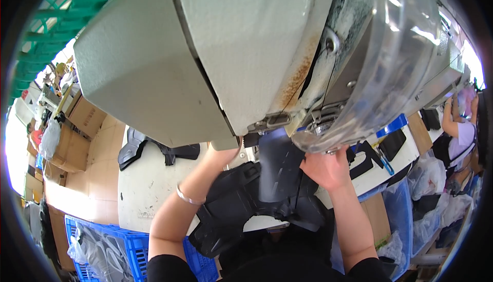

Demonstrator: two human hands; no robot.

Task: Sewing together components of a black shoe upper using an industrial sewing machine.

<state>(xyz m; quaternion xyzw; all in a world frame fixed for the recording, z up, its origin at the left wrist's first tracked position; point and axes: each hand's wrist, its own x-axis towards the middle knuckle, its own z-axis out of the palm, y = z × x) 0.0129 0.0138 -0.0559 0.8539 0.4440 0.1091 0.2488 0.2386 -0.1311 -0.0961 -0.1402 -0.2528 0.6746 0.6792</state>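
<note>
A large grey-white sewing machine (pixel 246 40) fills the upper middle, with a clear curved guard (pixel 380 71) on its right side. Under its head lies a black moulded fabric piece (pixel 231 189), spread over the white table and down toward my body. One smooth dark flap (pixel 280 166) of it stands up near the needle area. My left hand (pixel 226 153) reaches in beneath the machine head, its fingers hidden there. At the flap's right edge, my right hand (pixel 328 170) grips the black piece with the thumb showing; the guard covers its other fingers.
More black pieces (pixel 134 148) lie on the table's left, others (pixel 364 161) on the right near a blue-handled tool (pixel 386 164). Blue crates (pixel 137 251) stand low left, a blue bin (pixel 399 215) low right. Cardboard boxes (pixel 72 148) sit far left. Another person (pixel 459 133) sits far right.
</note>
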